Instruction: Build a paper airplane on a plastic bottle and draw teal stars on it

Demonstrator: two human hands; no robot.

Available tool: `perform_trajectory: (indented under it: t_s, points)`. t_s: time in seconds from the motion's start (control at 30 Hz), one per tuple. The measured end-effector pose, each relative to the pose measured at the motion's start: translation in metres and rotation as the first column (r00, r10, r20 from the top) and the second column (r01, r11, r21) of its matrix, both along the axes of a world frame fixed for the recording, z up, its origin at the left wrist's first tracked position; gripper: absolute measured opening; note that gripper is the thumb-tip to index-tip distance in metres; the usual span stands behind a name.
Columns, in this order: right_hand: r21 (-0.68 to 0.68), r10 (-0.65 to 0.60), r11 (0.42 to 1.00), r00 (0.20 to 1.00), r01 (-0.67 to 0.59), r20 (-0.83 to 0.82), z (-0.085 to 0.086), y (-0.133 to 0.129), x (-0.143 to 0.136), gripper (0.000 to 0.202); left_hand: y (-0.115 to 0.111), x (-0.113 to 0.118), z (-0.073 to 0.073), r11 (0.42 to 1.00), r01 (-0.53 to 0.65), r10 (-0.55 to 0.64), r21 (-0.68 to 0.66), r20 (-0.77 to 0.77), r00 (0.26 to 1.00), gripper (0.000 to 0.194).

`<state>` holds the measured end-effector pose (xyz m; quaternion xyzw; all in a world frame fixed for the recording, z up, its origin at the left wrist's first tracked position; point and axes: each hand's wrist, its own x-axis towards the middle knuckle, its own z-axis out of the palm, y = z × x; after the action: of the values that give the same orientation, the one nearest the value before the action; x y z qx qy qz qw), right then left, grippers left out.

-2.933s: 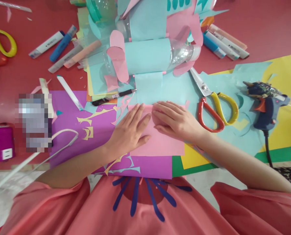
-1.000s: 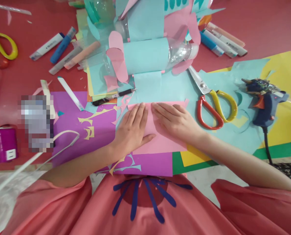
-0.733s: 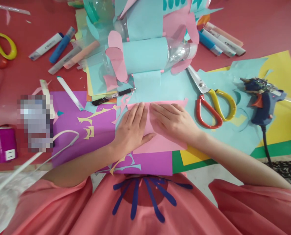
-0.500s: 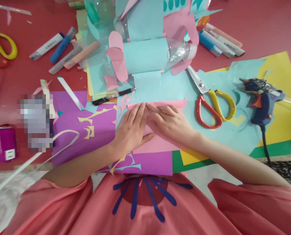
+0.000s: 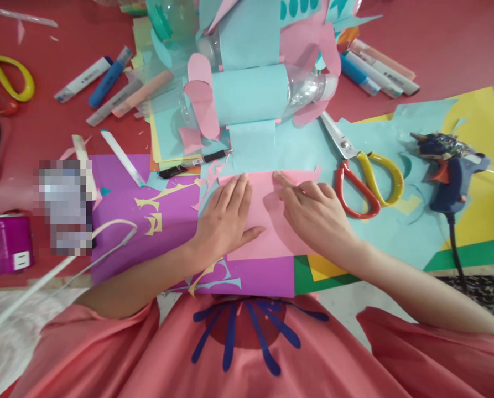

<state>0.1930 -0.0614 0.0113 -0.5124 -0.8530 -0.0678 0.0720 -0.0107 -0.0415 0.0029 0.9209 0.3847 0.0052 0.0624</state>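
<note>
A sheet of pink paper (image 5: 263, 243) lies in front of me, its far edge folded over along a straight crease. My left hand (image 5: 222, 218) rests flat on its left side, fingers together and thumb stretched out. On the right side, my right hand (image 5: 319, 213) presses an extended index finger at the far edge while its other fingers curl in; it holds nothing. Scissors (image 5: 346, 146) with red and yellow handles lie to the right of that hand. Beyond the pink sheet is light blue paper (image 5: 250, 149), with a black pen (image 5: 192, 163) on the left.
A plastic bottle wrapped in blue paper (image 5: 250, 94) lies at the back. A glue gun (image 5: 450, 177) sits at right on coloured sheets. Markers (image 5: 108, 77) and a purple power socket box (image 5: 6, 243) are on the left. Paper scraps (image 5: 153, 224) lie on purple paper (image 5: 122, 243).
My right hand has slid right along the folded edge, away from my left hand, and now points its index finger. The far edge lies flatter. My left hand stays put.
</note>
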Motion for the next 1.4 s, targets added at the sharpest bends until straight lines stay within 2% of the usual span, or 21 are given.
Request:
perform_trajectory:
  t_s: [0.3, 0.43, 0.53, 0.67, 0.8, 0.97, 1.07, 1.23, 1.4]
  points:
    - [0.027, -0.092, 0.995, 0.996, 0.093, -0.011, 0.002, -0.003, 0.023, 0.037, 0.000, -0.013, 0.007, 0.997, -0.031, 0.033, 0.066, -0.029, 0.999, 0.072]
    - [0.022, -0.091, 0.996, 0.996, 0.092, -0.011, 0.003, -0.004, 0.030, 0.038, 0.000, -0.025, 0.009, 0.994, -0.097, 0.098, 0.057, -0.027, 0.995, 0.070]
    - [0.075, -0.069, 0.995, 0.997, 0.066, 0.039, 0.005, -0.003, 0.031, 0.035, -0.001, -0.032, 0.012, 0.990, -0.131, 0.132, 0.046, -0.040, 0.990, 0.067]
    - [0.083, -0.053, 0.996, 0.992, 0.044, 0.115, 0.005, 0.001, 0.027, 0.040, -0.001, -0.035, 0.015, 0.988, -0.143, 0.145, 0.055, -0.030, 0.989, 0.062]
    - [0.124, -0.043, 0.992, 0.990, 0.026, 0.137, 0.002, 0.008, 0.014, 0.040, 0.004, -0.025, 0.017, 0.994, -0.077, 0.078, 0.075, -0.011, 0.997, 0.057]
    - [0.055, 0.033, 0.998, 0.997, -0.037, 0.065, -0.003, 0.017, -0.010, 0.038, 0.014, -0.002, 0.009, 0.997, 0.055, -0.054, 0.061, -0.014, 0.998, 0.057]
    - [0.048, 0.059, 0.997, 0.998, -0.060, 0.026, -0.004, 0.020, -0.014, 0.037, 0.018, 0.004, 0.005, 0.994, 0.092, -0.092, 0.056, -0.016, 0.996, 0.058]
    - [0.058, 0.020, 0.998, 0.996, -0.025, 0.087, -0.002, 0.017, -0.001, 0.037, 0.019, -0.006, 0.008, 0.991, 0.091, -0.088, 0.095, -0.037, 0.995, 0.056]
    - [-0.021, -0.054, 0.998, 0.990, 0.058, 0.128, 0.002, 0.012, 0.018, 0.037, 0.017, -0.026, 0.009, 0.980, 0.053, -0.053, 0.193, -0.006, 0.999, 0.052]
